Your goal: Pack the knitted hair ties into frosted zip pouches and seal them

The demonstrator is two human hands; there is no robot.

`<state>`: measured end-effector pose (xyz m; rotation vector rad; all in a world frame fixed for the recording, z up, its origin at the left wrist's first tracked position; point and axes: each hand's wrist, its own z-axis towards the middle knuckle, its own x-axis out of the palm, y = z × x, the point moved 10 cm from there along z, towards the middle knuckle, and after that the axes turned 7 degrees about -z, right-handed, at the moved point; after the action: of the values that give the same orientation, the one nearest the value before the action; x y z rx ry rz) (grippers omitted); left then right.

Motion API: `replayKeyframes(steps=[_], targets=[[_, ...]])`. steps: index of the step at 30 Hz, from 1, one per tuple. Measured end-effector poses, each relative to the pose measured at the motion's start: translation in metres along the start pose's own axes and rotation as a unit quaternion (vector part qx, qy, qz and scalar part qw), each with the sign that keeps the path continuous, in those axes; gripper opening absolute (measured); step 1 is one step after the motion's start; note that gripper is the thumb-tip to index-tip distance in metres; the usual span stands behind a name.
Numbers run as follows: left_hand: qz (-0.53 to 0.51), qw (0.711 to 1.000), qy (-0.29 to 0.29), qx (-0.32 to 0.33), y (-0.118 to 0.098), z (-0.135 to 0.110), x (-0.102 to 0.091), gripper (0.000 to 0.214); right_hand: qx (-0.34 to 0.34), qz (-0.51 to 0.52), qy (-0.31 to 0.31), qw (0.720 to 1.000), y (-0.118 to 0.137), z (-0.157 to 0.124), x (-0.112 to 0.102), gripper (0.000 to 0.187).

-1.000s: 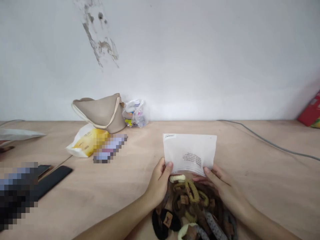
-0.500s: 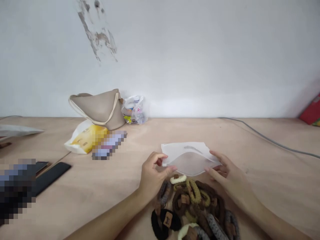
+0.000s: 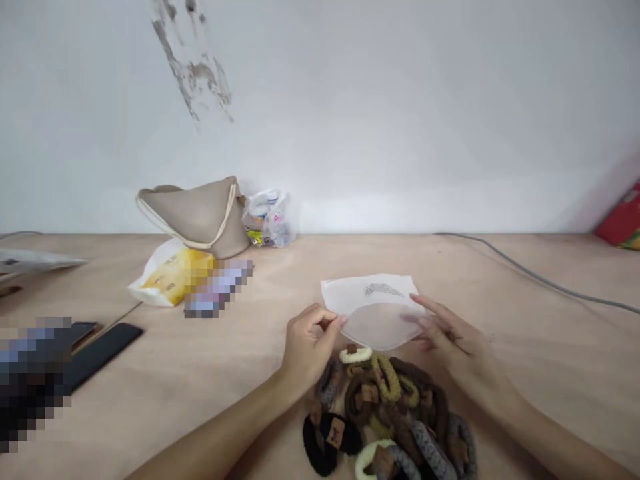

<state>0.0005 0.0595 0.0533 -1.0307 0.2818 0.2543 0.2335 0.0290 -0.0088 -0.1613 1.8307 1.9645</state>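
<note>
In the head view, the far edge of the plywood table (image 3: 520, 393) meets a white wall (image 3: 400, 113), and the near part of the table runs out of the frame below the forearms. A grey cable (image 3: 530, 275) curves along the far right, and a red box (image 3: 623, 223) is cut off by the right edge. Plywood is seen between the right hand (image 3: 463, 350) and that cable. To the far left stand a beige tote bag (image 3: 190, 217) and a clear plastic bag (image 3: 267, 220), with a yellow-and-white packet (image 3: 170, 280) in front of them. A black phone (image 3: 103, 353) lies near the left edge, beside a pixelated patch (image 3: 33, 380) whose contents cannot be made out.

Since the previous frame, the left hand (image 3: 311, 347) has been curled further, and the right hand's fingers have been brought over the pouch.

A translucent white pouch (image 3: 373, 313) lies between the hands, just beyond a heap of hair ties (image 3: 385, 417). Its left edge is touched by the left hand's curled fingers, though a firm hold cannot be confirmed. The right hand is held open — its blurred fingers (image 3: 423, 313) are spread at the pouch's right side, with no grip shown.
</note>
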Motion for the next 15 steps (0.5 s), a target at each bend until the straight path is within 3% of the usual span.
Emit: replayKeyframes(steps=[4,6,8,12,15], targets=[[0.072,0.994,-0.047,0.073,-0.012,-0.001,-0.011,0.023,-0.015,0.059,0.069,0.996,0.003,-0.01,0.011,0.075],[0.092,0.985,-0.071,0.129,-0.022,-0.003,-0.015,0.022,-0.032,0.054,0.08,0.995,0.005,-0.015,0.011,0.076],[0.089,0.983,-0.054,0.153,-0.027,-0.004,-0.012,0.024,-0.044,-0.004,0.089,0.995,0.007,-0.02,0.01,0.063],[0.091,0.986,0.018,0.139,-0.023,-0.005,0.002,0.024,-0.1,-0.123,0.118,0.98,0.018,-0.027,0.014,0.024],[0.117,0.975,0.031,0.188,-0.03,-0.009,0.005,0.017,-0.164,-0.156,0.084,0.97,0.032,-0.03,0.01,0.017]])
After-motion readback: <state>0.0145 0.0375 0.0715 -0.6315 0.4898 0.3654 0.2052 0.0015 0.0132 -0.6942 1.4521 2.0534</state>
